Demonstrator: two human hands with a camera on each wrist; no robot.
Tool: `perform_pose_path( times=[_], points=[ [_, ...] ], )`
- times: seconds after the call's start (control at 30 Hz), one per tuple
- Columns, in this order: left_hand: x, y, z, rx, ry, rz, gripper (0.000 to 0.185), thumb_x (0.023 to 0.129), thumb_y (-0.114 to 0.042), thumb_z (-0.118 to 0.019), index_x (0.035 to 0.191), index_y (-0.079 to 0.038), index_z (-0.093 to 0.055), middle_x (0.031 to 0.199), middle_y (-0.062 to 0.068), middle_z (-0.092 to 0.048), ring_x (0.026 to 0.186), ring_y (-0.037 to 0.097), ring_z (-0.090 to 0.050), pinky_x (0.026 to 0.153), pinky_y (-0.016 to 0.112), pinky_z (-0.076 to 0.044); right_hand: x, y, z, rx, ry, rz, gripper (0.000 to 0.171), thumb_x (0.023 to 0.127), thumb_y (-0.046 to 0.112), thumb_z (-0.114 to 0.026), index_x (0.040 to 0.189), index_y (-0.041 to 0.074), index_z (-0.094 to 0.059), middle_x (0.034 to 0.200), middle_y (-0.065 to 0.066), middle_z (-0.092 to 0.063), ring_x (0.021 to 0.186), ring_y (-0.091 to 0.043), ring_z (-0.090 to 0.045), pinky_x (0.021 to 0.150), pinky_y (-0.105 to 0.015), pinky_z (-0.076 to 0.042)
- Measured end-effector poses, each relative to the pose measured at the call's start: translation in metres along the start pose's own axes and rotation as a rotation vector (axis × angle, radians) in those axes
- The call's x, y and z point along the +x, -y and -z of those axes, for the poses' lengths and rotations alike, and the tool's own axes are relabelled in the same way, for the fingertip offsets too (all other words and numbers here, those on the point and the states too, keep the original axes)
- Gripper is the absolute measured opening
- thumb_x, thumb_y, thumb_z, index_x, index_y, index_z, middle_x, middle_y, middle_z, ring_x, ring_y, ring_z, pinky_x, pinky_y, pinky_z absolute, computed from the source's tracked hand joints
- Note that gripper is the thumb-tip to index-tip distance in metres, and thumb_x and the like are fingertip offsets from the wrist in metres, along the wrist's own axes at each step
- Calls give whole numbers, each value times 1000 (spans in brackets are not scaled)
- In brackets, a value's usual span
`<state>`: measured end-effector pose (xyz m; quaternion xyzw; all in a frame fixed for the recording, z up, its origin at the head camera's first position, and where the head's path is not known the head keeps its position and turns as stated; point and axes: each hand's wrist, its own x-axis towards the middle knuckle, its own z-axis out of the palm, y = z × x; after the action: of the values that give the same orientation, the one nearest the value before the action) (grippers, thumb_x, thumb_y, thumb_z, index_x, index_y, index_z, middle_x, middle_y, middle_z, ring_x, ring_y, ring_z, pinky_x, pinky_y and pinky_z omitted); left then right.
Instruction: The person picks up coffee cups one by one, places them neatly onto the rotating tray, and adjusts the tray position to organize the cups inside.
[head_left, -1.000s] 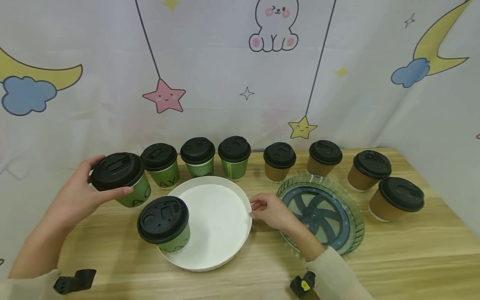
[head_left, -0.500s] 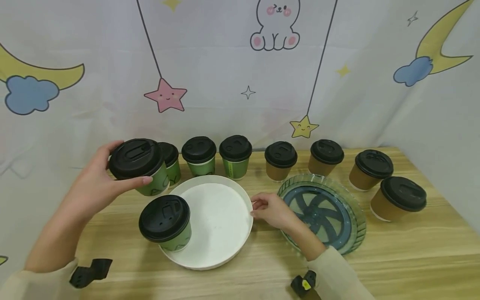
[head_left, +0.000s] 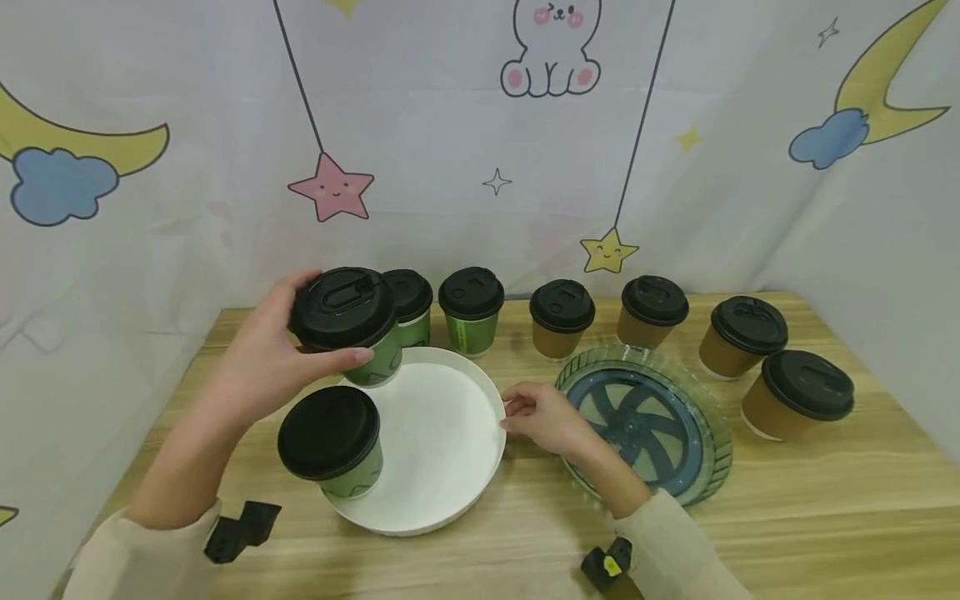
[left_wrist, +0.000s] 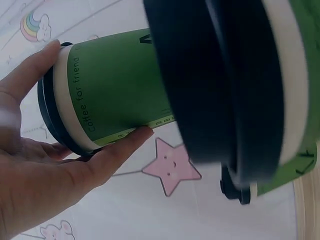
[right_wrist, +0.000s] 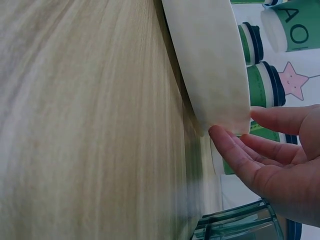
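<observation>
Cup, green (head_left: 372,354) | L hand (head_left: 277,358) fingers wrapped round it, over white tray (head_left: 450,492) | R hand (head_left: 543,417) fingers touch rim.

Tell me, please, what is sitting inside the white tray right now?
One green cup with a black lid stands at the left side of the white tray. The left hand holds a second green cup over its back edge; any contact is hidden.
</observation>
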<state>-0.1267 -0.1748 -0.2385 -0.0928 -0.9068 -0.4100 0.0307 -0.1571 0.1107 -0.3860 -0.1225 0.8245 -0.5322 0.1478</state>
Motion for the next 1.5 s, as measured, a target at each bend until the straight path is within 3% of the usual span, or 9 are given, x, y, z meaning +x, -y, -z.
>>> perform_pose_path(
  times=[0.27, 0.4, 0.6, 1.0, 1.27, 1.5],
  points=[
    [-7, -11, -24, -4, 40, -38, 98, 70, -34, -79, 143, -5, -20, 142, 17, -28, 128, 34, -29, 99, 57, -25, 0, 2, 1, 1, 2, -1, 25, 81, -4, -63, 106, -10, -59, 85, -10, -59, 74, -15, -58, 66, -29, -52],
    [-11, -11, -39, -6, 50, -56, 95, 70, -30, -80, 142, -4, -23, 142, 19, -27, 127, 34, -30, 97, 55, -31, 0, 1, 1, 5, 4, -5, 25, 81, -4, -63, 106, -10, -59, 85, -10, -59, 75, -15, -58, 67, -31, -52],
    [-24, -12, -55, -37, 61, -69, 93, 68, -29, -82, 139, -4, -28, 137, 16, -34, 125, 32, -34, 99, 53, -30, 0, 0, 2, -7, 5, -1, 25, 81, -3, -63, 106, -9, -59, 85, -10, -59, 75, -16, -58, 66, -30, -51],
    [-40, -9, -63, 35, 82, -75, 94, 60, -39, -84, 134, -7, -36, 128, 11, -46, 116, 28, -44, 94, 50, -36, -1, 2, 1, 13, 6, -10, 26, 81, -5, -62, 107, -10, -58, 86, -11, -58, 75, -16, -58, 68, -33, -52],
    [-52, -3, -69, 67, 45, -111, 92, 54, -41, -86, 129, -8, -44, 124, 8, -49, 117, 27, -40, 94, 51, -33, -1, 2, 1, 19, 7, -16, 27, 81, -5, -62, 107, -10, -58, 86, -11, -58, 75, -16, -58, 68, -33, -52],
    [-60, 3, -73, 139, 14, -195, 88, 50, -36, -89, 123, -8, -49, 120, 5, -52, 119, 28, -38, 106, 53, -6, -1, 1, 1, 10, 5, -16, 27, 81, -4, -62, 107, -9, -59, 86, -11, -59, 75, -15, -58, 67, -31, -52]
  ],
)
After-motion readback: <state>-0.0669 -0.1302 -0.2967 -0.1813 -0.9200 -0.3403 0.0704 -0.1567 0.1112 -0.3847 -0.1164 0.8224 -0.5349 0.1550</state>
